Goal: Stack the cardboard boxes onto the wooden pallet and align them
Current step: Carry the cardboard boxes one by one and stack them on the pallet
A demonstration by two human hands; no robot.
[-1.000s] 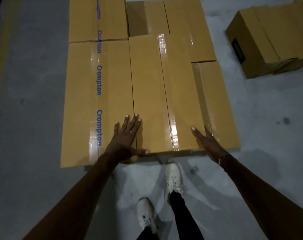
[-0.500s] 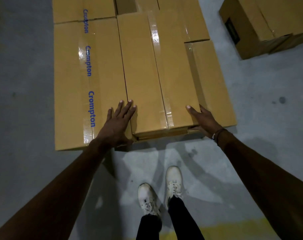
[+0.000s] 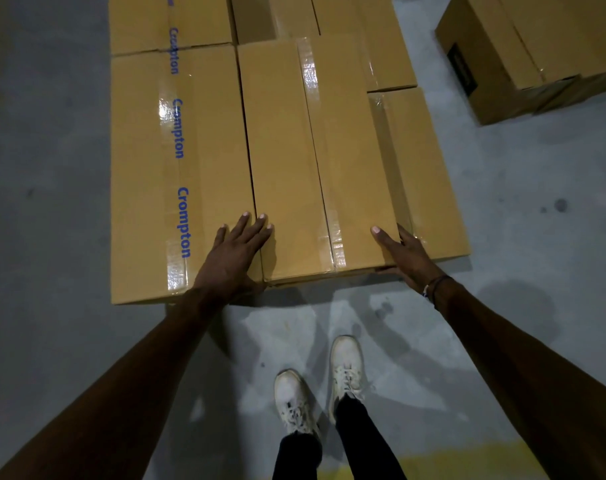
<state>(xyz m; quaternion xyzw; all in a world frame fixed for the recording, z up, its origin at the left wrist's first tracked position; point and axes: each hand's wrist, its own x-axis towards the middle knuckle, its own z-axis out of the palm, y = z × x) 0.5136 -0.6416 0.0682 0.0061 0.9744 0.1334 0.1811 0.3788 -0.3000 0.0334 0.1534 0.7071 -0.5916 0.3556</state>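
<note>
A long taped cardboard box (image 3: 312, 161) lies in the middle of a layer of boxes, its near end toward me. My left hand (image 3: 232, 258) rests with straight fingers on the near left corner of it, overlapping the wide box with blue "Crompton" tape (image 3: 149, 174). My right hand (image 3: 405, 254) presses the near right corner, thumb on top and fingers along the side, next to a lower box (image 3: 429, 168). The wooden pallet is hidden under the boxes.
More boxes (image 3: 357, 26) fill the far part of the layer. A separate stack of cardboard boxes (image 3: 523, 46) stands on the grey floor at the upper right. My white shoes (image 3: 322, 382) are close to the stack's near edge. A yellow floor line (image 3: 468, 462) runs behind my feet.
The middle box has slid away from me, deeper into the layer, with both hands staying on its near corners. I have stepped back a little, so the view shifted.
</note>
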